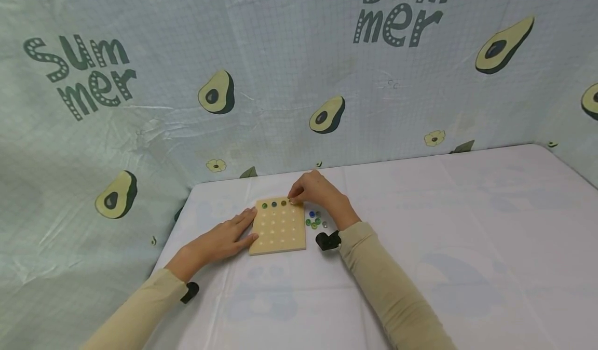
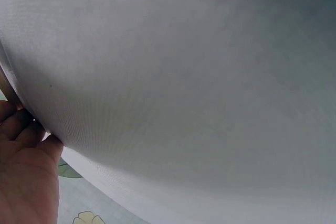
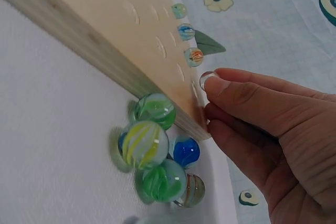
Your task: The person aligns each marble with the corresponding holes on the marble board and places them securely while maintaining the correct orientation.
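A square wooden board (image 1: 277,236) with rows of shallow round hollows lies on the white cloth. My left hand (image 1: 223,240) rests at its left edge, fingers extended, thumb touching the near part of that side. Over the far right corner, my right hand (image 1: 320,190) pinches a clear glass marble (image 3: 204,80) between thumb and forefinger, right at the last hollow of the far row. Three marbles sit along that row: a green one (image 3: 179,10), a blue-streaked one (image 3: 186,31) and an orange-streaked one (image 3: 194,56). The left wrist view shows the left hand (image 2: 29,174) beside mostly cloth.
Several loose marbles cluster just right of the board, among them a yellow-striped marble (image 3: 144,145), a blue marble (image 3: 186,151) and a green marble (image 3: 164,181). A white cloth (image 1: 444,246) covers the table. Behind it hangs a curtain (image 1: 280,43) printed with avocados.
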{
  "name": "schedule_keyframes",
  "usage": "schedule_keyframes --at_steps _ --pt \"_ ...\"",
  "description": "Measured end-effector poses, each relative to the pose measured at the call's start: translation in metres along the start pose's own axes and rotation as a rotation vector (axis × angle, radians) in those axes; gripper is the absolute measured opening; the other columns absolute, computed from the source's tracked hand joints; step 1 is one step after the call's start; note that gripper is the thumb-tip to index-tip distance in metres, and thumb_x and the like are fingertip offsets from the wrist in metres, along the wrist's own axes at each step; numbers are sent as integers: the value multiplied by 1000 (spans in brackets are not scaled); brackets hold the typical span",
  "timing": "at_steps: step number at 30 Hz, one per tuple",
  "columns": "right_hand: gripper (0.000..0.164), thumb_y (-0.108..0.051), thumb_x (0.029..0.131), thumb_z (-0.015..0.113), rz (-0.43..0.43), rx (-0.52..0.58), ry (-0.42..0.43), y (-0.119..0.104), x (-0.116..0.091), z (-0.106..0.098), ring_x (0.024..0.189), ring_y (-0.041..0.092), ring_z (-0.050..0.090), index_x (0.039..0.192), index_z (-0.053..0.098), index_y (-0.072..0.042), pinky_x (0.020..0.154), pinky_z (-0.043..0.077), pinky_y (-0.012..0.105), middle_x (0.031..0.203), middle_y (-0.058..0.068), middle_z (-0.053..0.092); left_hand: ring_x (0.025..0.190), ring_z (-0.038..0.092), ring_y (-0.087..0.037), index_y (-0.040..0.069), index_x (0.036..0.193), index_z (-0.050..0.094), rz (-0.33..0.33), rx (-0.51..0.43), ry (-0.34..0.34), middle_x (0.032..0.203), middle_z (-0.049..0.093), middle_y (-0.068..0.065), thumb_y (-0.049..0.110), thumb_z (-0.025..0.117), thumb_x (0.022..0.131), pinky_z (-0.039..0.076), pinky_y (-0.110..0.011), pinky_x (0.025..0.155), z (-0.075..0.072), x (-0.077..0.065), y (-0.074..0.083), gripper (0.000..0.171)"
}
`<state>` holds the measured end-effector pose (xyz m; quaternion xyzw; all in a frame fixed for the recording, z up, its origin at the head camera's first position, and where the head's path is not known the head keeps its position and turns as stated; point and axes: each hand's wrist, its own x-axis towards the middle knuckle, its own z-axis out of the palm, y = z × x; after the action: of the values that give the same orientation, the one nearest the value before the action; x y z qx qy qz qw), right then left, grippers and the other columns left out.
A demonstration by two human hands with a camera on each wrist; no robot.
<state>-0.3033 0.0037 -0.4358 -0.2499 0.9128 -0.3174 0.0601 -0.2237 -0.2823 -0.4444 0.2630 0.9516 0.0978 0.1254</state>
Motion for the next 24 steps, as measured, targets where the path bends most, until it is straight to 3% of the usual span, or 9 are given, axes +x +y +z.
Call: schedule_keyframes --at_steps 11,24 --pt "17 -18 91 80 -39 -29 -42 -1 -4 -8 89 7 68 106 82 -13 86 55 26 98 -5 77 153 23 -37 4 163 17 -6 -5 0 167 20 -19 58 40 106 28 -60 118 0 -1 0 82" --pt "21 -15 90 80 -126 -103 -77 15 -38 -34 88 7 69 110 80 -9 81 57 25 100 -2 78 153 23 -36 3 162 17 8 2 5 167 21 -19 56 42 106 28 -59 118 1 -2 -1 81"
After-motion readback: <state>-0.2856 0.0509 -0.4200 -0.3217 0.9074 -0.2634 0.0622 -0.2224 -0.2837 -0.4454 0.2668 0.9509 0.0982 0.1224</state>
